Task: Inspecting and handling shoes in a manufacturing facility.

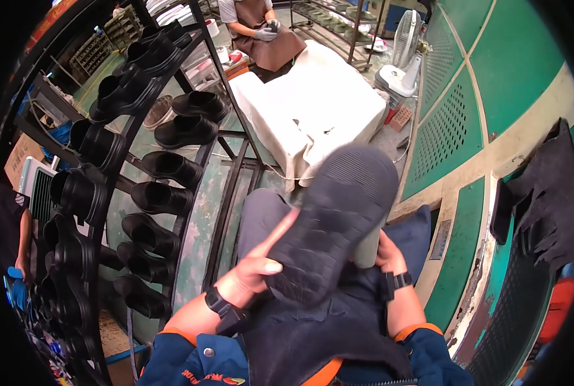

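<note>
A black shoe (330, 225) is held up over my lap, its ridged sole turned toward me and its toe pointing away to the upper right. My left hand (261, 267) grips it at the lower left, with the thumb lying on the edge of the sole. On the other side, my right hand (390, 254) is closed round a pale grey-green rounded piece (366, 249) that sticks out from behind the shoe. The sole hides most of this piece, so I cannot tell whether it sits inside the shoe.
To my left, a dark metal rack (116, 186) carries rows of black shoes (164, 197). A cloth-covered table (312, 96) stands ahead, with a seated person in a brown apron (271, 45) and gloves beyond it. Green metal panels (447, 122) and a standing fan (406, 38) line the right.
</note>
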`<action>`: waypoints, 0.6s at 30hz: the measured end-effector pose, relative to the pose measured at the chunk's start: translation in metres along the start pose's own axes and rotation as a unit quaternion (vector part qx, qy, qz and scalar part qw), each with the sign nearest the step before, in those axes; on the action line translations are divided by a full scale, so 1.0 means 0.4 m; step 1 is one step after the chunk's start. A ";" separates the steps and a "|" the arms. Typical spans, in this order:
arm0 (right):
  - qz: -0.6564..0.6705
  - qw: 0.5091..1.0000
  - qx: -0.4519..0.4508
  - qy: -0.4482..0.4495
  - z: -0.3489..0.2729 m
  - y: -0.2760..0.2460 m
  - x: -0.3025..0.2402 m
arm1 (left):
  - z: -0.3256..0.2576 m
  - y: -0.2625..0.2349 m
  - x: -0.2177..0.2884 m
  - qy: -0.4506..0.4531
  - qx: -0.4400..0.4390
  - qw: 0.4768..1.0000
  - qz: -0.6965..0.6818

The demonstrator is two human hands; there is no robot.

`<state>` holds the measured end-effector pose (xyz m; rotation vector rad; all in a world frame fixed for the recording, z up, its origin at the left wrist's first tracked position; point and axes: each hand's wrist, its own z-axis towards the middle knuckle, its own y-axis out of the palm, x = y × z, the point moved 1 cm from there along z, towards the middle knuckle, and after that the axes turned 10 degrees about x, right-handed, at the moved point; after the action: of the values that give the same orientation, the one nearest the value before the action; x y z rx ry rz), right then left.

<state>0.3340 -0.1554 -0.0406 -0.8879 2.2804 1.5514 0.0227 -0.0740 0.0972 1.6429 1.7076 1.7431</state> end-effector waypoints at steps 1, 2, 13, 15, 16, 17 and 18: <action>-0.015 0.982 -0.187 -0.035 -0.016 0.041 0.004 | 0.006 -0.005 0.020 0.051 -0.013 0.999 0.009; 0.039 0.985 -0.169 -0.003 -0.027 0.081 0.011 | 0.011 -0.012 0.040 0.100 -0.017 0.995 0.010; -0.022 0.999 -0.005 -0.035 0.320 0.369 -0.141 | -0.167 -0.027 0.061 0.286 0.146 0.936 0.146; -0.156 0.973 -0.117 0.121 0.240 0.387 -0.067 | -0.206 -0.022 0.082 0.337 0.144 0.890 0.273; -0.156 0.955 -0.163 0.194 0.196 0.396 -0.039 | -0.221 -0.018 0.102 0.355 0.140 0.822 0.422; -0.151 0.944 -0.212 0.201 0.159 0.410 -0.022 | -0.239 -0.008 0.117 0.380 0.146 0.700 0.587; -0.149 0.957 -0.178 0.175 0.129 0.425 -0.011 | -0.234 0.000 0.128 0.379 0.159 0.626 0.663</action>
<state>0.2276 -0.0649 0.0694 -1.6349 1.9689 1.8048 -0.0680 -0.0887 0.1517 3.0624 0.7286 3.2427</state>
